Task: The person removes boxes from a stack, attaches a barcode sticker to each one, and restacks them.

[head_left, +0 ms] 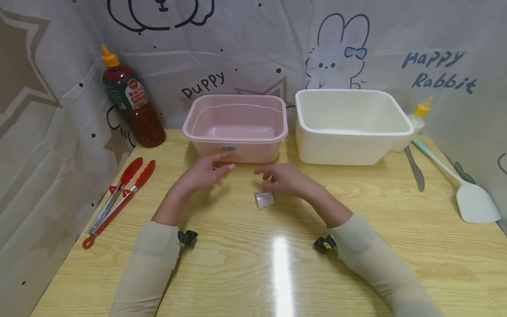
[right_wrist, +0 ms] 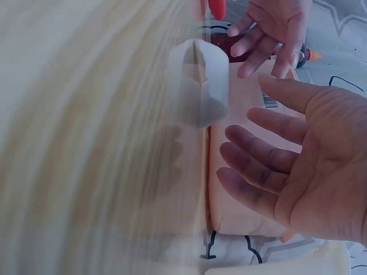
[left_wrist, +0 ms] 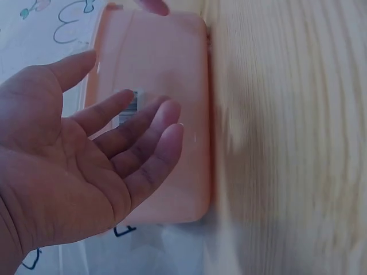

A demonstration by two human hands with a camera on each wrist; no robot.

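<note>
In front of the pink bin, my left hand hovers with fingers loosely spread, holding nothing. Its fingertips lie near the barcode sticker on the bin's front wall; the left wrist view shows the palm and no clear contact. To the right, my right hand hangs over the table with relaxed, slightly bent fingers, also holding nothing. Just below its fingertips lies a small curled piece of whitish, silvery paper or film, which stands up as a curl in the right wrist view.
A white bin stands right of the pink one. Red-handled tongs and a red sauce bottle are at the left. A yellow-capped bottle, a knife and a white spatula are at the right.
</note>
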